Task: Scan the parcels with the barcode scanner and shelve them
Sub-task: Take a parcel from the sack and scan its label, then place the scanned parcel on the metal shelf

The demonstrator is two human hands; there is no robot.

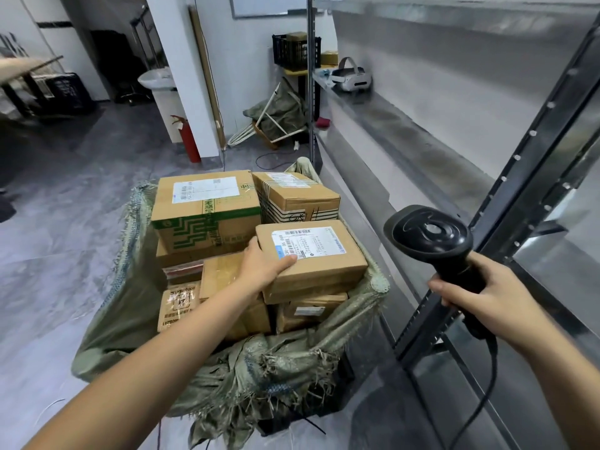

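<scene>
Left hand [263, 267] outstretched, apparently grasping parcel [311, 258] — right hand [480, 300] clenches scanner [435, 245].

Floor: grey tiles [65, 254] | Walls: white, with a white pillar [181, 76] | Beside pillar: red fire extinguisher [188, 138] | Right: metal shelving [422, 141] | Back: black crate [292, 51] on a yellow table [297, 72]

black scanner [431, 241], brown parcels [316, 254], green-patterned box [204, 216], olive sack [259, 362].
</scene>
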